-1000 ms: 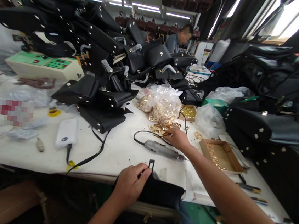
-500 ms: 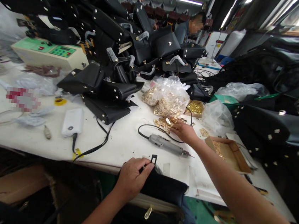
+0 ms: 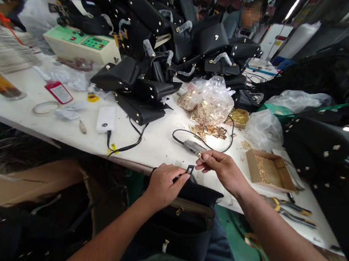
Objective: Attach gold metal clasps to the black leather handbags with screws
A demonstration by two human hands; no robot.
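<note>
My left hand (image 3: 166,184) pinches the flap of a black handbag (image 3: 179,235) that lies open on my lap. From between thumb and finger juts a black tab with a rectangular cutout (image 3: 190,170). Just right of it, my right hand (image 3: 220,167) holds a small gold metal fitting (image 3: 200,154) between thumb and fingertips; its exact shape is partly covered. Behind that hand lies a grey electric screwdriver (image 3: 190,146), its front end hidden. A loose heap of gold fittings (image 3: 208,130) sits farther back, before a clear plastic bag of fittings (image 3: 211,105).
To the right stand a cardboard tray (image 3: 277,174) with small gold pieces and pliers (image 3: 290,211). A white power bank (image 3: 106,120) with a cable lies left. Black handbags (image 3: 159,33) are piled at the back, beside a green-topped machine (image 3: 80,46). A person (image 3: 235,22) is beyond.
My right hand has come back from the heap of gold fittings with one in its fingers, close to the tab. My left hand keeps its grip on the flap. The view has shifted left and down.
</note>
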